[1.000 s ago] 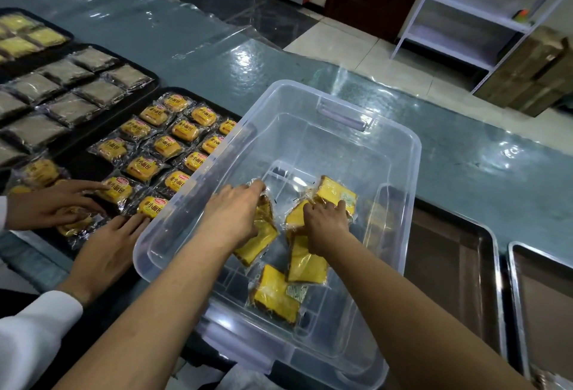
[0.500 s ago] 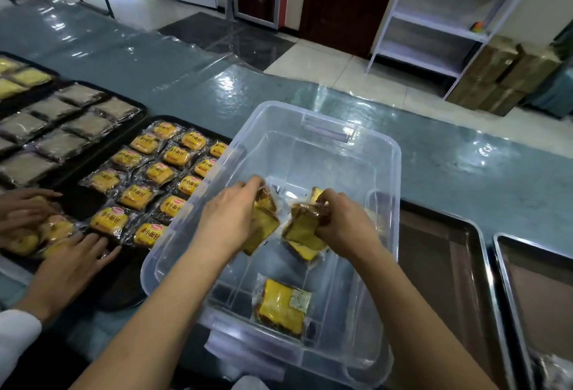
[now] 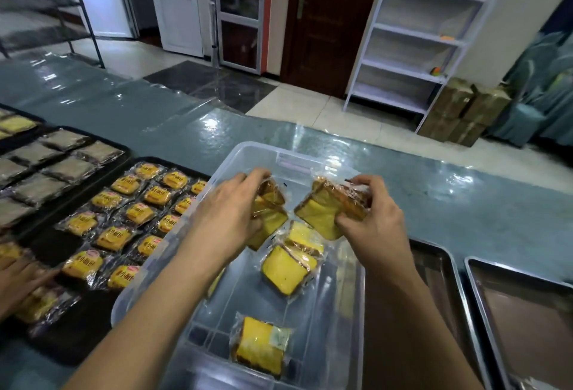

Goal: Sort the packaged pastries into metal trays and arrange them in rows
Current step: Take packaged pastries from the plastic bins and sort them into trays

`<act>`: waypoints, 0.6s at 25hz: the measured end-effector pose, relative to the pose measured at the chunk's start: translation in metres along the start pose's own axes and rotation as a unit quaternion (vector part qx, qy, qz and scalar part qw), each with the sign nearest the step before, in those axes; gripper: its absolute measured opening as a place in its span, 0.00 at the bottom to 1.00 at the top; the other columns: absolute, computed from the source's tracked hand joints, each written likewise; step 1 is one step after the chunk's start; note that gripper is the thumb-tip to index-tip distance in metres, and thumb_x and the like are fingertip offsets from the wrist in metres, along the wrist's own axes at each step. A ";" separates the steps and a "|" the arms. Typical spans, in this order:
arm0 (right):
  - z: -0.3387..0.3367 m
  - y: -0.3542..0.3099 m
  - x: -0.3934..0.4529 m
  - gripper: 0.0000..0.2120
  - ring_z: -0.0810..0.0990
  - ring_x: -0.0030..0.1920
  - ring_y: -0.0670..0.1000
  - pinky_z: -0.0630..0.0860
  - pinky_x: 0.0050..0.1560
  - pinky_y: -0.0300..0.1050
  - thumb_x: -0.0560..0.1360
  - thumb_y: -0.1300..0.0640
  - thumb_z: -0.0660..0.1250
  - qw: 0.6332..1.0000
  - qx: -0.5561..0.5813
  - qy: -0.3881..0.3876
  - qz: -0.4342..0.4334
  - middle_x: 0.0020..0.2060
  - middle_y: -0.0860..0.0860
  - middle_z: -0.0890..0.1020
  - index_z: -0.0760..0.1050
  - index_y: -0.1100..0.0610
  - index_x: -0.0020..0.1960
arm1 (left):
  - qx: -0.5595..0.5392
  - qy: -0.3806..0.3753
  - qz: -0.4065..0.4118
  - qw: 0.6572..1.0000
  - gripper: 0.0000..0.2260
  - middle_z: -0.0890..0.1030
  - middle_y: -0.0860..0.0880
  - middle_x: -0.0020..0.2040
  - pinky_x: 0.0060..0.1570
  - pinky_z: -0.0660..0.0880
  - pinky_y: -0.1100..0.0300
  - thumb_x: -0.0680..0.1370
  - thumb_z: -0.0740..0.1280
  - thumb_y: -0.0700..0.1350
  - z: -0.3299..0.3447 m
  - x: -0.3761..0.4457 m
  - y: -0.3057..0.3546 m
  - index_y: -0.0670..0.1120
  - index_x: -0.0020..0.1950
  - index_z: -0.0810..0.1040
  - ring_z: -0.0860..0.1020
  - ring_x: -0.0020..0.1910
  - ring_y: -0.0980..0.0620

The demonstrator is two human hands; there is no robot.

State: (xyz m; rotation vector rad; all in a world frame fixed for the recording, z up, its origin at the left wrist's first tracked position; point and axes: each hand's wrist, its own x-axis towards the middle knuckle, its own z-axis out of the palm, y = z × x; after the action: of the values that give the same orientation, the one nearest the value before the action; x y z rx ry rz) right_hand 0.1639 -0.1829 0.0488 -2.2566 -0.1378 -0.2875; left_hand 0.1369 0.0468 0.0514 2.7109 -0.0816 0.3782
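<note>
Your left hand (image 3: 229, 219) grips a couple of wrapped yellow cake slices (image 3: 268, 212) above the clear plastic bin (image 3: 350, 296), fingers curled over their top edge. Your right hand (image 3: 376, 219) pinches another bundle of wrapped slices (image 3: 328, 206), also held above the bin, just apart from the left hand's load. Inside the bin, two wrapped slices (image 3: 290, 265) lie overlapping below your hands, and a single wrapped slice (image 3: 259, 346) rests on the bin floor near its closest wall. Left of the bin, a dark tray (image 3: 77, 337) on the bench (image 3: 465, 197) carries rows of small labelled pastry packs (image 3: 124, 216). Beyond that tray, further left of the bin, sits another dark tray of brown packs (image 3: 59, 166). Right of the bin stand two bare metal trays (image 3: 459, 268). At the far left of the bin, another person's hand (image 3: 17, 278) rests on packs
</note>
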 end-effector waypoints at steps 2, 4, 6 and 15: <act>-0.025 0.004 0.000 0.25 0.81 0.49 0.45 0.81 0.52 0.53 0.69 0.59 0.74 0.999 0.025 0.028 0.002 0.49 0.45 0.82 0.70 0.41 0.60 | -0.010 0.014 0.019 1.000 0.32 0.77 0.51 0.60 0.53 0.75 0.48 0.71 0.75 0.44 -0.005 0.004 0.019 0.56 0.71 0.64 0.76 0.58 0.46; -0.047 0.012 -0.002 0.25 0.80 0.47 0.39 0.80 0.48 0.40 0.70 0.60 0.74 0.998 0.033 0.049 0.004 0.49 0.43 0.82 0.70 0.42 0.61 | -0.020 0.023 0.036 0.999 0.34 0.77 0.51 0.61 0.53 0.76 0.48 0.71 0.75 0.43 -0.005 0.006 0.041 0.57 0.72 0.63 0.76 0.59 0.47; -0.067 0.023 -0.006 0.25 0.79 0.47 0.35 0.74 0.43 0.29 0.71 0.61 0.75 0.997 0.033 0.073 0.005 0.48 0.41 0.81 0.71 0.43 0.61 | -0.027 0.030 0.048 0.998 0.34 0.77 0.51 0.62 0.54 0.76 0.47 0.71 0.75 0.42 -0.001 0.006 0.063 0.57 0.72 0.63 0.76 0.60 0.46; -0.138 0.100 -0.040 0.25 0.82 0.46 0.41 0.82 0.44 0.43 0.71 0.62 0.75 0.993 0.033 0.095 0.056 0.48 0.43 0.82 0.70 0.41 0.59 | -0.047 0.017 0.088 0.995 0.30 0.76 0.51 0.64 0.50 0.76 0.47 0.72 0.73 0.45 0.034 -0.011 0.164 0.56 0.71 0.65 0.76 0.59 0.45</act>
State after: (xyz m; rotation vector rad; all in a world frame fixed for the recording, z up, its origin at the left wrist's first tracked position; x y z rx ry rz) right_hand 0.1225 -0.3528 0.0511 -2.1505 0.0786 -0.4283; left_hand 0.1166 -0.1176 0.0806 2.6109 -0.3222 0.4588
